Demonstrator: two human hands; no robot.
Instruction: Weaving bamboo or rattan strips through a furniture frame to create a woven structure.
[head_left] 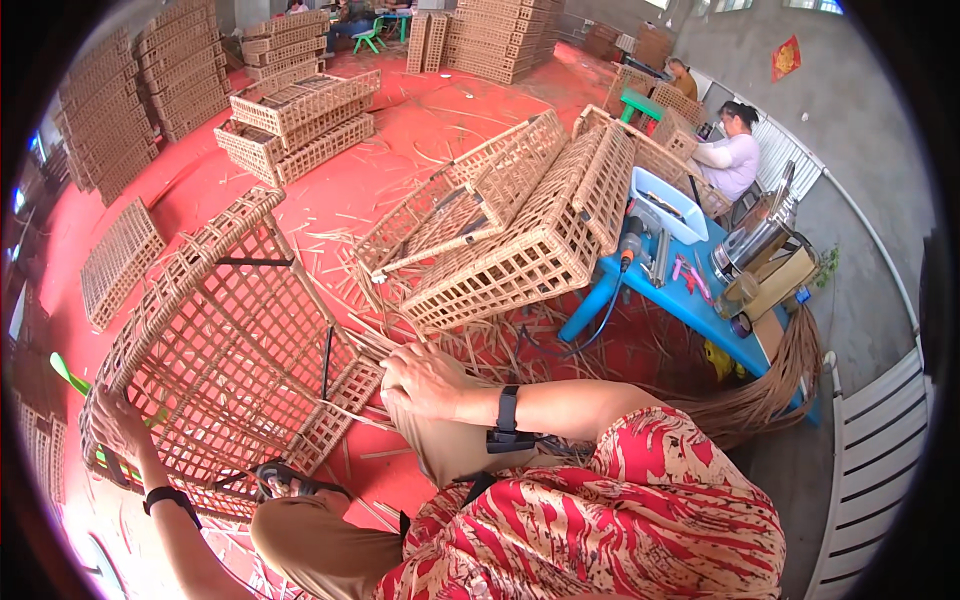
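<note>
left hand [120, 425] grips the near left edge of a large woven basket [165, 300], fingers curled over its rim. right hand [425, 380] lies on the person's knee [430, 440], fingers bent; whether it clasps a strip i cannot tell. the basket stands tilted on the red floor [420, 110], just ahead and to the left, its open lattice inside facing right, with dark bars across its corners. a sandalled foot [283, 480] is at its lower edge. loose strips litter the floor beyond. to the right, more woven baskets [510, 265] lean together, next to a blue surface [665, 305] carrying a light blue tray [690, 228], a corded power tool [631, 243] and a metal pot [740, 248]. behind it sits a co-worker [737, 160] in a pale top. tall basket stacks [100, 110] rise at the far left.
</note>
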